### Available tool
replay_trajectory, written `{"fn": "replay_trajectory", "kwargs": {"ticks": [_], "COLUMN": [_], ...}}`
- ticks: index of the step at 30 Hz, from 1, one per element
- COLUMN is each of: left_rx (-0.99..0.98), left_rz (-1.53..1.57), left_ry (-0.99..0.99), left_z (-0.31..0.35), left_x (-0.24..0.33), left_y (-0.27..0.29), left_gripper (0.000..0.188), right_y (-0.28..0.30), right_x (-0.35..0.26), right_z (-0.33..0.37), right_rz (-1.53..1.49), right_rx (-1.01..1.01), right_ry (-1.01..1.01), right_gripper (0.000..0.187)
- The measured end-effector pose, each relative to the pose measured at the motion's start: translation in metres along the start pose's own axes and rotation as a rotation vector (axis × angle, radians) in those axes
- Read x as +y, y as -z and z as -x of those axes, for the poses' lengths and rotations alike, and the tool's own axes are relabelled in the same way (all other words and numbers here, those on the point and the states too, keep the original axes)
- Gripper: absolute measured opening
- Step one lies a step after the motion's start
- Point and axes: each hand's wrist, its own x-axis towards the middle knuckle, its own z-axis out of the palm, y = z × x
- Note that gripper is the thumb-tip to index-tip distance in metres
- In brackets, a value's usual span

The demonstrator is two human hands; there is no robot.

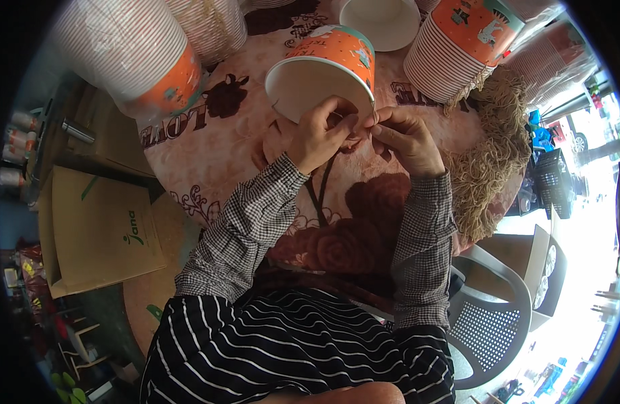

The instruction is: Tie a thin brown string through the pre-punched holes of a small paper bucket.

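Observation:
An orange printed paper bucket (337,50) with a white inside lies tipped on the table, its mouth facing me. My left hand (325,131) is at the right part of its rim, thumb and fingers pinched together. My right hand (411,141) meets it there, fingertips closed in a pinch at the rim's edge. What the fingertips hold is too small to make out. To the right, a bundle of tan strings (488,172) is spread over the table's edge, apart from my hands.
A rose-patterned cloth (236,158) covers the round table. Stacks of paper buckets (131,60) stand at the left, with another stack (451,40) at the far right. A white-lined bucket (380,23) lies behind. A cardboard box (104,232) and a grey chair (488,323) flank me.

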Motion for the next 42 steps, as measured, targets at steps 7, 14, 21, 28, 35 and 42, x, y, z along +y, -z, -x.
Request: {"fn": "replay_trajectory", "kwargs": {"ticks": [7, 14, 21, 28, 35, 42], "left_rx": [0.039, -0.043, 0.173, 0.184, 0.253, 0.199], "left_rz": [-0.548, -0.727, -0.831, -0.897, -0.871, -0.731], "left_ry": [-0.342, -0.405, -0.557, -0.516, -0.413, -0.043], "left_z": [0.007, 0.006, -0.006, -0.012, -0.008, -0.005], "left_x": [-0.001, 0.009, 0.004, -0.002, 0.001, -0.005], "left_y": [-0.01, -0.002, 0.014, 0.023, 0.017, 0.014], "left_gripper": [0.026, 0.025, 0.02, 0.02, 0.019, 0.02], "right_y": [-0.007, -0.008, -0.014, -0.023, -0.02, -0.026], "right_x": [-0.007, -0.004, 0.009, 0.028, 0.028, 0.035], "right_z": [0.0, -0.002, -0.011, -0.02, -0.021, -0.023], "right_rz": [0.11, 0.108, 0.108, 0.08, -0.007, 0.011], "right_rx": [-0.181, -0.223, -0.116, -0.056, 0.251, 0.143], "right_ry": [-0.078, -0.125, -0.115, -0.053, 0.082, 0.01], "right_gripper": [0.014, 0.018, 0.026, 0.02, 0.014, 0.016]}}
